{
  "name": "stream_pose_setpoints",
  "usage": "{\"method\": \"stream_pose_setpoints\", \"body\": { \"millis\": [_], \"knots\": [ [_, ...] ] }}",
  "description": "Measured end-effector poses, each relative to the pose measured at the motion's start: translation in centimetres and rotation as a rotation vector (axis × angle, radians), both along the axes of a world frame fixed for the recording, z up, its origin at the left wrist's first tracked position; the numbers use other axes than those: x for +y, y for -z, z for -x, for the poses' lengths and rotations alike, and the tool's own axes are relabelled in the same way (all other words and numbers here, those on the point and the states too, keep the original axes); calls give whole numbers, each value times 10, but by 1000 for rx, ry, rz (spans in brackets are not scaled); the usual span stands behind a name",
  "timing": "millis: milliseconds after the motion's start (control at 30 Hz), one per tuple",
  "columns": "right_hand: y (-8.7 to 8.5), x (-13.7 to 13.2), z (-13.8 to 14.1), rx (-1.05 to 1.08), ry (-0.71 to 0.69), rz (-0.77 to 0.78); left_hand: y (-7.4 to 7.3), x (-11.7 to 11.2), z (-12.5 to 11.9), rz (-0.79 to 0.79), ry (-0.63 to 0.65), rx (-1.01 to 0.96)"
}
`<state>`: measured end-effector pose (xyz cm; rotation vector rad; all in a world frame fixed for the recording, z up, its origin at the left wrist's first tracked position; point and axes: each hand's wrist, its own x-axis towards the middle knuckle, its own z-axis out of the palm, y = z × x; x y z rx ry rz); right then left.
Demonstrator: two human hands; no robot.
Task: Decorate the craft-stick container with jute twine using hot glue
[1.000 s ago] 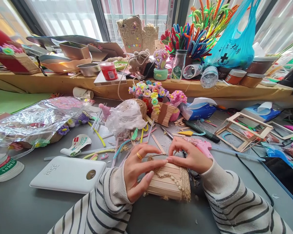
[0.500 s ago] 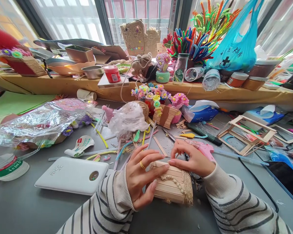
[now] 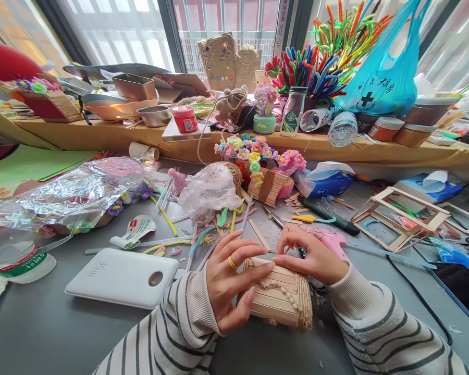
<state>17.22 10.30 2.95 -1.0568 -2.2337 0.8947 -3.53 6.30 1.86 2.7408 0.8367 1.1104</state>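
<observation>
A small box of pale craft sticks (image 3: 275, 301) lies on the grey table, its right end wrapped in twine and a braided twine strand (image 3: 284, 292) curving across its face. My left hand (image 3: 234, 284) holds the box from the left, with the index finger along the top and the thumb on the near side. At the box's far top edge my right hand (image 3: 310, 255) is closed in a pinch, thumb and index finger together; whatever is between them is too small to make out. Behind the right hand is a pink glue gun (image 3: 333, 242), partly hidden.
A white power bank (image 3: 121, 278) lies left of my sleeve. Farther back are a crumpled clear bag (image 3: 209, 192), scissors (image 3: 273, 216), a green-black cutter (image 3: 328, 215) and a wooden stick frame (image 3: 400, 216). A phone (image 3: 463, 291) and black cable (image 3: 418, 297) are at right.
The view has shifted slightly, so everything appears a little farther right. Both hands keep nearly the same grip on the box. The power bank's lit display now looks dark.
</observation>
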Motion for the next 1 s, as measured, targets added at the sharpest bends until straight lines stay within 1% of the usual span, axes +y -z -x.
{"method": "stream_pose_setpoints", "body": {
  "millis": [133, 300, 533, 733, 800, 833, 867, 933, 1000],
  "knots": [
    [0, 1, 0, -3, -3, -3, 1, 1, -1, 29, 15, -25],
    [1, 1, 0, 5, 0, -7, 1, 1, -2, 22, 18, -21],
    [1, 1, 0, 15, -2, -3, 0, 1, -1, 24, -5, 5],
    [3, 5, -7, 74, -62, 46, -1, 1, -1, 25, 2, 5],
    [4, 9, -13, 199, -90, 68, -1, 1, -1, 23, 3, -5],
    [4, 11, -16, 315, -122, 93, -1, 1, -1, 22, 3, -9],
    [3, 12, -19, 462, -176, 124, -1, 1, -2, 23, 4, -11],
    [0, 13, -22, 780, -333, 190, 0, 1, -2, 27, 4, -14],
    [-6, 11, -23, 1002, -458, 232, 0, 1, -2, 30, 1, -13]
  ]
}}
